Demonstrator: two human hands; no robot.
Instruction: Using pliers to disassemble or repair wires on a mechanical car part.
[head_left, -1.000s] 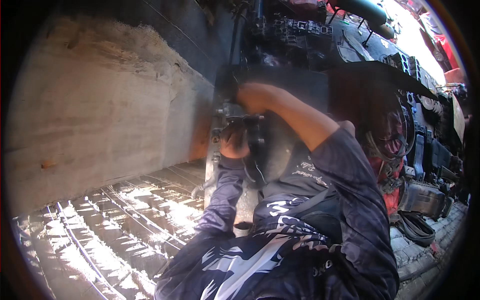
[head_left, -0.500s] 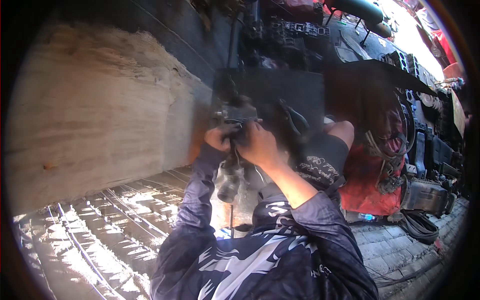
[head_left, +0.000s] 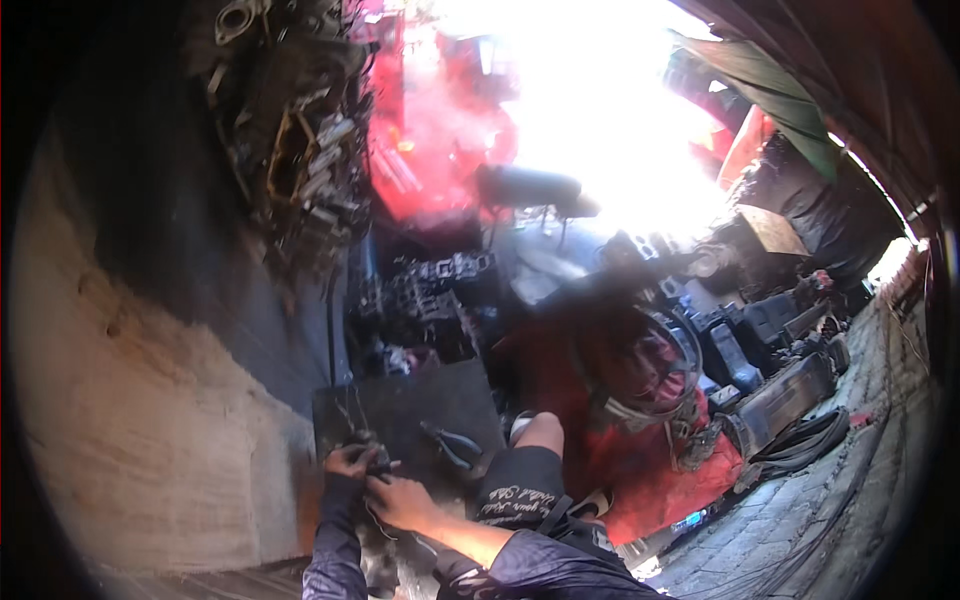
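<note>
Both my hands are close together at the near left part of a dark metal-looking tabletop. My left hand has its fingers curled around the side of a small dark mechanical part. Against the near side of that part, my right hand is closed with its fingertips pinched together. What the fingertips hold is hidden. A thin pale wire hangs below the hands. To the right of them, pliers with dark handles lie on the tabletop.
A plywood panel rises on the left. Metal engine parts hang or are stacked beyond it. Engine blocks stand behind the tabletop. On the right are a red cloth-like cover, a coiled black hose and brick paving.
The view has tilted up and turned to the right, so the hands now appear lower and the bright background shows. Both hands remain together at the dark part.
</note>
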